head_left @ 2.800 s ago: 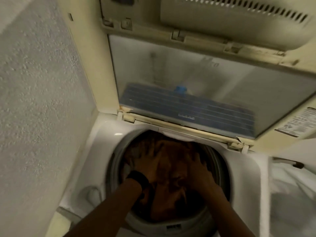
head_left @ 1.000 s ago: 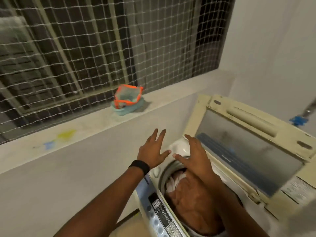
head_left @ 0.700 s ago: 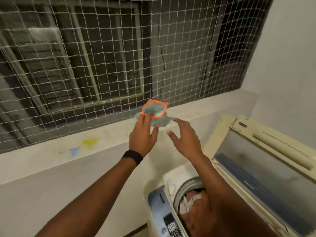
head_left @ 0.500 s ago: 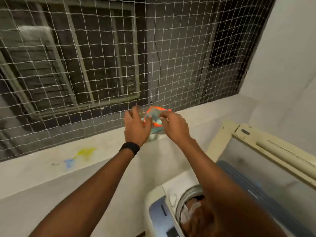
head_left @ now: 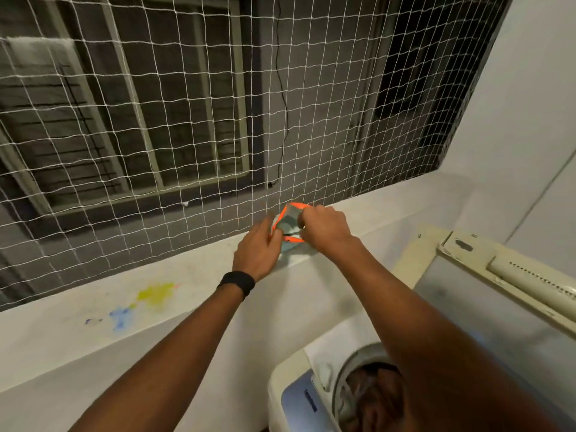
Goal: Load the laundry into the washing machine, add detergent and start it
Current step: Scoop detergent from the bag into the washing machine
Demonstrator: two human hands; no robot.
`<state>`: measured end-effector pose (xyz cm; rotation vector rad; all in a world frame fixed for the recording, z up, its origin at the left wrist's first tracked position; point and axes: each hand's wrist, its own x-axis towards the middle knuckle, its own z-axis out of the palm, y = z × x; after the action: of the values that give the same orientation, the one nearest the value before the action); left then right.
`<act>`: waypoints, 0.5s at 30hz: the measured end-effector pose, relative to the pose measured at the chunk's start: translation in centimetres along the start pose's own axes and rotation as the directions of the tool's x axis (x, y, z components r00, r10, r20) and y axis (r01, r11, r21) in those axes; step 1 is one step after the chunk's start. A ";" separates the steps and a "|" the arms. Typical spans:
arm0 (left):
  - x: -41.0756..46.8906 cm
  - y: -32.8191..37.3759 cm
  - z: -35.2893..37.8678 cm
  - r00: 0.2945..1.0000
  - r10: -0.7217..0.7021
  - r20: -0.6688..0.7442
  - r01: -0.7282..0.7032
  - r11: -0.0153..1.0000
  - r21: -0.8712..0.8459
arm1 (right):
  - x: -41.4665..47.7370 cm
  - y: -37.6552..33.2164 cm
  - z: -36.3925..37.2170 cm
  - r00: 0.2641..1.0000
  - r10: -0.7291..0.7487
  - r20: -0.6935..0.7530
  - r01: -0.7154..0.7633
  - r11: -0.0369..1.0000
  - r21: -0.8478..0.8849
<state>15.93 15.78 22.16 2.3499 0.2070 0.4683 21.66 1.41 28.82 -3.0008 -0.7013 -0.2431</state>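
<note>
White and smooth, the ledge (head_left: 187, 310) under the netted opening carries the orange-edged pouch (head_left: 288, 220), which stands on it with its greyish face tilted toward the camera and a teal part showing below. Both hands are on it. The right hand (head_left: 324, 227) has its fingers curled over the pouch's upper right edge and pinches it there; the left hand (head_left: 255, 247) closes on the lower left edge, thumb and fingers meeting on the orange trim. How much of the pouch's weight rests on the ledge cannot be told.

Just behind the grip hangs a white net (head_left: 187, 120) of square mesh, and beyond it a dark wall with a barred window (head_left: 124, 104). On the left wrist sits a black wristband (head_left: 237, 283). Left of the grip and nearer the camera, the ledge bears a yellow stain (head_left: 156, 294) and a blue stain (head_left: 120, 316) – side by side, well apart from the pouch.

Below the right forearm, well under the grip, stands the washing machine (head_left: 282, 381) with a bluish control panel (head_left: 302, 403) at its near edge. Its drum holds brown laundry (head_left: 374, 397), partly hidden by the arm. The cream lid (head_left: 498, 307) stands raised to the right of the grip – its clear pane faces the drum.
</note>
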 end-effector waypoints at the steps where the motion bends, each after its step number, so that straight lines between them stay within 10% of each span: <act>1: -0.1 0.0 -0.1 1.000 -0.006 -0.002 0.006 1.000 0.003 | -0.1 0.0 0.1 0.999 -0.007 -0.033 0.006 1.000 -0.024; 8: -0.4 -0.1 0.0 1.000 -0.021 -0.003 0.021 1.000 -0.006 | -0.5 0.0 0.1 0.990 -0.057 -0.130 0.038 0.989 -0.140; 15: -0.8 0.2 -0.4 0.996 -0.079 0.036 0.081 0.994 -0.075 | 0.0 -1.7 1.0 0.996 0.025 -0.091 -0.015 0.993 0.116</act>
<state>15.07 15.63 22.36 2.2640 0.2624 0.3910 21.02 2.96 27.87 -2.8655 -0.6524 -0.3269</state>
